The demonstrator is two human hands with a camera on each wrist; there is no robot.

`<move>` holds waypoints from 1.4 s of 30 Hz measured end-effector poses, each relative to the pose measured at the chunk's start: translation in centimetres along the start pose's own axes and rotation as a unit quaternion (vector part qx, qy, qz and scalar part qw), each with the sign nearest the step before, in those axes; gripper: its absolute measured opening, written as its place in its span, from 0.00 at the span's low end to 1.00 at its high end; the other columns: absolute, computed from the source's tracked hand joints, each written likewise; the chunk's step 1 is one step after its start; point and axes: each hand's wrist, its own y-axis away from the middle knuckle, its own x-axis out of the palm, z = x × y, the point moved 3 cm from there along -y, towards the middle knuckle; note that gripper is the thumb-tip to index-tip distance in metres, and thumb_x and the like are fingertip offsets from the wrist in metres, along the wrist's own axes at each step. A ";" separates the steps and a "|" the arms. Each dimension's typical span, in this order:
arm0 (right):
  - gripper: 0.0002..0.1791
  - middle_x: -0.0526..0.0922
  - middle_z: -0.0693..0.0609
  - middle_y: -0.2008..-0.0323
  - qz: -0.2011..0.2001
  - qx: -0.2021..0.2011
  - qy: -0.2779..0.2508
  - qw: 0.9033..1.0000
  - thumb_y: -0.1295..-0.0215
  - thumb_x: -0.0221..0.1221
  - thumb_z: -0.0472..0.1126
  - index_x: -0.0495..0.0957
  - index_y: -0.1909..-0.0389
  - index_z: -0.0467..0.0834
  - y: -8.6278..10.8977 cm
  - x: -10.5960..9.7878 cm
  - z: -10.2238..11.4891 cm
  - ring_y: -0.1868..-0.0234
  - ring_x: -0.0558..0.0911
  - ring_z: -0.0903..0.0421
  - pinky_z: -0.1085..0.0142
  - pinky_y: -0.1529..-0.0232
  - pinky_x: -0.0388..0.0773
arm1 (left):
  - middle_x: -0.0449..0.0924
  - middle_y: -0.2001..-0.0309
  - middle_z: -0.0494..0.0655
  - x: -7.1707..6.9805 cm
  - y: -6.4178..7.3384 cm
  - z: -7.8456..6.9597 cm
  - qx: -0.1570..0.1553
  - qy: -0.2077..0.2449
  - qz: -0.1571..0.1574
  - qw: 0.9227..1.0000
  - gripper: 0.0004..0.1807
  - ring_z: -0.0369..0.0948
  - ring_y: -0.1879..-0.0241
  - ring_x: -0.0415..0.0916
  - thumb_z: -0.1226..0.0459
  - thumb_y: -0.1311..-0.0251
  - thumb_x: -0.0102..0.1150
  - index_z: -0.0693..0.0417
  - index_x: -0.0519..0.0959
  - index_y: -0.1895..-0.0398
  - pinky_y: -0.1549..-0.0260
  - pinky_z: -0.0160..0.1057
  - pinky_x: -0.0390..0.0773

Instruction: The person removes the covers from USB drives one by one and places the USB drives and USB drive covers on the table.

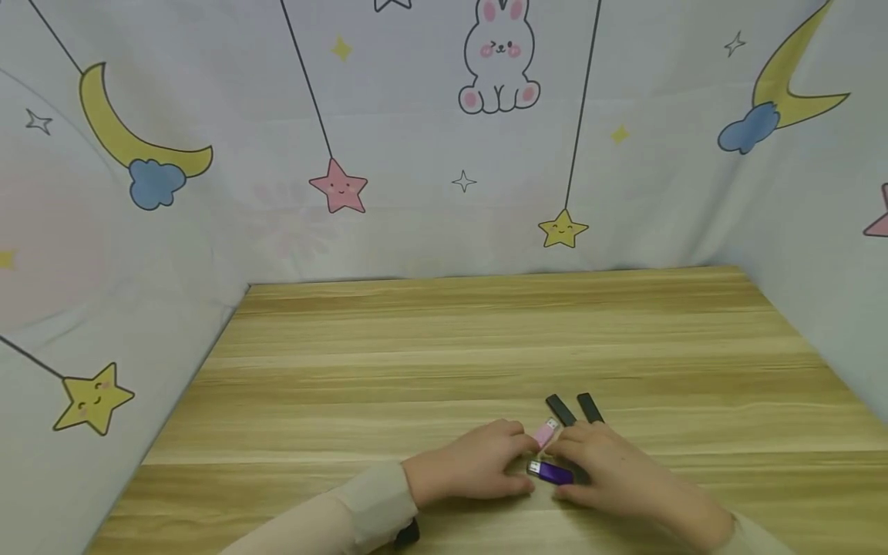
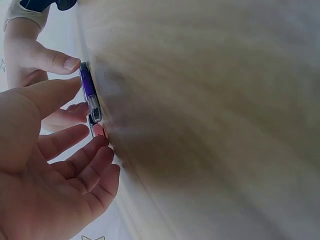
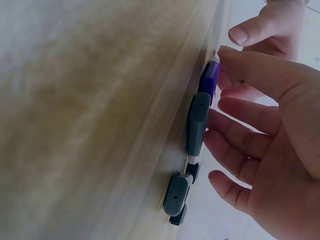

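Observation:
Several USB sticks lie on the table between and behind the two hands. A purple USB stick (image 1: 553, 472), its metal plug facing left, lies between the thumbs and fingers of my left hand (image 1: 479, 464) and right hand (image 1: 620, 472). Just beyond it, a pink USB stick (image 1: 546, 434) has the left fingertips right at its near end. The left fingers (image 2: 102, 160) are loosely bent, with nothing in the palm. Beside my right hand's relaxed fingers (image 3: 235, 150), a dark grey-green USB stick (image 3: 198, 125) lies close to the purple one; a second grey-green stick (image 3: 177, 195) lies farther along.
Two black sticks, one left (image 1: 560, 409) and one right (image 1: 590, 407), lie just past the right hand. A black object (image 1: 408, 533) shows partly from under the left sleeve. Patterned white cloth (image 1: 416, 139) encloses the wooden table (image 1: 451, 339) at the back and sides.

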 end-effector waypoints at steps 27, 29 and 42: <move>0.15 0.82 0.56 0.59 0.022 -0.041 -0.022 0.999 0.46 0.68 0.41 0.83 0.57 0.42 -1.5 0.6 0.0 0.56 0.80 0.61 0.59 0.57 0.75 | 0.71 0.69 0.35 0.5 -1.5 -0.1 0.002 -0.051 -0.001 0.999 0.13 0.27 0.71 0.63 0.55 0.45 0.68 0.49 0.82 0.60 0.72 0.22 0.63; 0.15 0.82 0.57 0.59 0.021 -0.045 -0.022 0.999 0.46 0.68 0.41 0.83 0.58 0.42 -1.5 0.6 0.0 0.57 0.80 0.62 0.61 0.58 0.75 | 0.71 0.69 0.35 0.3 -1.5 -0.2 0.003 -0.053 0.001 0.999 0.12 0.28 0.71 0.63 0.56 0.44 0.68 0.50 0.81 0.60 0.72 0.22 0.63; 0.15 0.81 0.57 0.59 0.035 -0.044 -0.053 0.997 0.45 0.68 0.39 0.83 0.56 0.42 -1.8 0.6 0.1 0.58 0.80 0.63 0.63 0.58 0.75 | 0.69 0.70 0.34 0.4 -1.5 -0.1 0.011 -0.053 0.007 0.998 0.09 0.28 0.72 0.62 0.57 0.43 0.67 0.50 0.80 0.64 0.72 0.22 0.63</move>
